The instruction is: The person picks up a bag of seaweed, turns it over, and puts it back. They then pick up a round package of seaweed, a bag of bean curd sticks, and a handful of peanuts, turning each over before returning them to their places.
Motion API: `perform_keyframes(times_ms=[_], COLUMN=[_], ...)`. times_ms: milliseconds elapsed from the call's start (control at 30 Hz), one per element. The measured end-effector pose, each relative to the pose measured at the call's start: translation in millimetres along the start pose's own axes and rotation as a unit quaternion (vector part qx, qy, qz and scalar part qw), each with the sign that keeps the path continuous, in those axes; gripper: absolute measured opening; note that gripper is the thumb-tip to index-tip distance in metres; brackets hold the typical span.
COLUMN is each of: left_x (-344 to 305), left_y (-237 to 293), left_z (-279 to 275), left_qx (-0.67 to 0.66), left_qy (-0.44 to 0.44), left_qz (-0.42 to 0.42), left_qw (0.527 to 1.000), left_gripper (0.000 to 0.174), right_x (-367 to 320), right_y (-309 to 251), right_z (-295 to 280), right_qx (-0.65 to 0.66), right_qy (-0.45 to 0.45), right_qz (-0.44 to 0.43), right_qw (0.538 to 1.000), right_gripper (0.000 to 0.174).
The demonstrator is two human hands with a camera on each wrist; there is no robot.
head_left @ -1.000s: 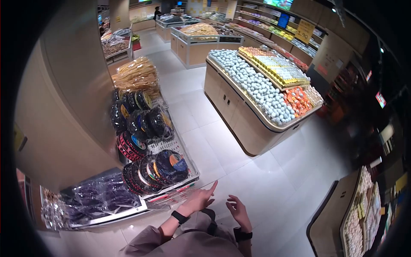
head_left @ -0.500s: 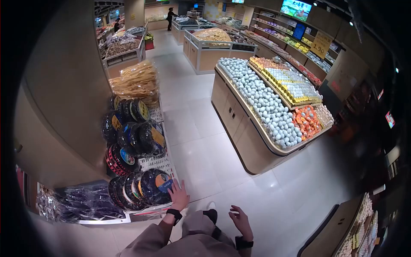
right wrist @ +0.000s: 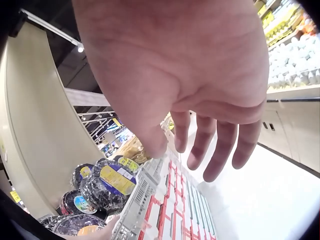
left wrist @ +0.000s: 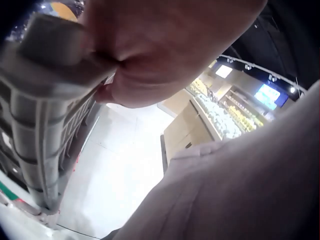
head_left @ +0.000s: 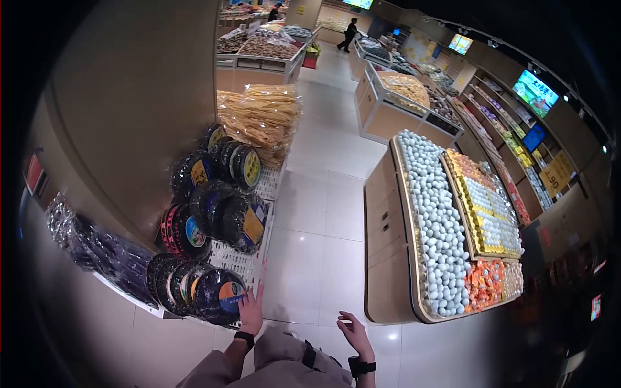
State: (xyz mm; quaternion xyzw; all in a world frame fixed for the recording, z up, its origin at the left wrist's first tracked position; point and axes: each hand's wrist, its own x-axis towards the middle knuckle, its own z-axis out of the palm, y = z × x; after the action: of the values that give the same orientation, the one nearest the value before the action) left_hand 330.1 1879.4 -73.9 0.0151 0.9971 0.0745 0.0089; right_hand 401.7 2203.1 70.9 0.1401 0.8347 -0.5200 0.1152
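While the left hand [head_left: 250,314] was pointing over the floor a second ago, it is now resting at the rim of the white crate [head_left: 228,257], its fingers lying straight and spread beside the nearest round pack [head_left: 211,304], the one with the orange and blue label [head_left: 232,296]. The fingertips are reaching that pack's right edge, but whether they are touching it, nobody can tell. In the left wrist view the hand is lying against the grey rim and its fingers are mostly staying hidden; it is lifting nothing. The change is bringing the hand alongside the near row of packs, so that pack is seemingly becoming the easiest one to handle, while the row itself is keeping its leaning order.

The right hand [head_left: 356,334] is hanging over the floor [head_left: 317,278], its fingers loosely bent and holding nothing, well apart from the packs.

The view is also turning: the egg table [head_left: 386,271] is now standing straighter along the right, with the aisle showing between it and the crate. More round packs [head_left: 240,223] are sitting beyond the near row, the bagged yellow sticks [head_left: 264,119] are lying at the crate's far end, and dark purple bags [head_left: 110,258] are lying to the left of the near row
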Motion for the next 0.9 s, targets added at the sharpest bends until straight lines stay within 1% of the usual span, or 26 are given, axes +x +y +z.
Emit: perform_keyframes(times_ms=[67,133,200,267,333,367,400,467,500,567,600,667,733,800,833,867,900], left_x=[2.2,3.6,5.7,8.6,9.3,9.3,9.8,15.2,24.2,36.8,48.8,90.7,134.4,166.3,181.0,196.7,210.9], left_y=[3.8,4.3,3.3,0.7,4.8,4.9,11.4,13.5,13.3,22.4,31.6,52.6,82.5,108.1,118.4,127.8,133.9], left_z=[-4.4,-10.7,-18.4,-23.7,-20.6,-20.2,-38.9,-48.4,-57.9,-83.1,-108.3,-186.2,-259.9,-300.7,-310.3,-316.7,-319.0], left_qx=[0.038,0.033,-0.053,-0.072,-0.073,-0.089,-0.113,-0.128,-0.120,-0.206,-0.202,-0.246,-0.216,-0.249,-0.244,-0.278,-0.310], left_qy=[-0.007,-0.023,-0.003,-0.013,0.002,0.007,-0.008,0.029,0.041,0.093,0.099,0.103,0.262,0.396,0.393,0.465,0.533], left_qz=[-0.001,-0.027,-0.020,-0.049,-0.039,-0.041,-0.060,-0.037,-0.053,-0.009,-0.021,-0.058,-0.037,-0.002,-0.008,0.042,0.092], left_qw=[0.999,0.999,0.998,0.996,0.997,0.995,0.992,0.991,0.990,0.974,0.974,0.962,0.940,0.884,0.886,0.840,0.782], left_gripper=[0.082,0.082,0.083,0.085,0.085,0.086,0.083,0.069,0.069,0.053,0.053,0.047,0.053,0.064,0.064,0.072,0.080], right_x=[32.5,54.7,77.3,96.4,114.5,126.3,134.4,159.8,173.4,208.3,228.0,267.6,307.0,344.7,360.8,374.7,383.3], right_y=[5.9,0.4,-12.4,-27.2,-36.4,-41.4,-52.9,-63.9,-69.2,-80.8,-90.4,-119.7,-140.9,-153.5,-156.9,-160.7,-166.7], right_z=[8.3,20.8,38.5,54.9,71.8,74.9,75.0,75.9,74.0,67.3,59.0,39.0,22.7,11.7,8.1,5.2,1.2], right_qx=[0.004,0.005,0.008,0.006,-0.014,-0.018,-0.020,-0.036,-0.042,-0.042,-0.044,-0.090,-0.045,-0.042,-0.014,0.010,0.020], right_qy=[-0.035,-0.079,-0.154,-0.248,-0.302,-0.336,-0.370,-0.402,-0.423,-0.445,-0.455,-0.435,-0.379,-0.326,-0.320,-0.311,-0.313], right_qz=[-0.013,-0.022,-0.036,-0.041,-0.117,-0.129,-0.135,-0.174,-0.196,-0.251,-0.257,-0.247,-0.296,-0.305,-0.275,-0.247,-0.239], right_qw=[0.999,0.997,0.987,0.968,0.946,0.933,0.919,0.898,0.884,0.859,0.851,0.861,0.876,0.894,0.906,0.918,0.919], right_gripper=[0.042,0.041,0.041,0.042,0.041,0.041,0.041,0.041,0.041,0.040,0.040,0.037,0.036,0.034,0.033,0.033,0.032])
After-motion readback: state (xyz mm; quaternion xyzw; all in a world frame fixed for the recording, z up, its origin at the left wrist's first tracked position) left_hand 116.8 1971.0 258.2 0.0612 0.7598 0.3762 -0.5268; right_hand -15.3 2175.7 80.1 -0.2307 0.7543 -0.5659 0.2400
